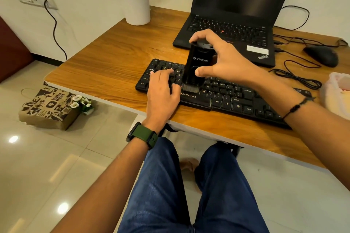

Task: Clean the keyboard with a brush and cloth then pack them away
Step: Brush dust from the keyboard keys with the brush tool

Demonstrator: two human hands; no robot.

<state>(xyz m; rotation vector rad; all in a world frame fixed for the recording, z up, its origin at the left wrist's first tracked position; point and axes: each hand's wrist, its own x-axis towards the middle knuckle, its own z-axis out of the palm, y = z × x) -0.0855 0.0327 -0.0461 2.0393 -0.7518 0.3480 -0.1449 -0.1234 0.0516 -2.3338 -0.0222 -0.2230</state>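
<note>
Item: knees in blue jeans (pixel 170 185), sitting nearest the camera, under the edge of the wooden desk (pixel 94 73).

Item: left hand (pixel 162 92), watch on the wrist, lying flat with straight fingers on the left-hand keys of the keyboard (pixel 227 96); it is holding nothing and, as a judgement, is steadying the board.

Item: keyboard, black, lying slantwise across the near half of the desk.

Item: brush (pixel 195 68), a black upright body with the bristles pointing down and touching the keys near the middle of the board, just beside the left fingertips.

Item: right hand (pixel 223 58), pinching the brush, fingers curling over its top end and the thumb pressing its lower side.

Item: pale soft bundle (pixel 337 92) at the right edge of the desk (possibly the cloth or its bag; cannot tell).

Item: laptop (pixel 233 30), standing open behind the keyboard, screen dark; mouse (pixel 322 54) and loose cables lying to its right; white plant pot (pixel 137 7) standing at the far left corner.

Item: paper bag (pixel 49 109), sitting on the floor left of the desk.

Progress, as judged: brushing is going on, with the bristles working at mid-board. Wiping with the cloth and packing both tools away are remaining to be done.
</note>
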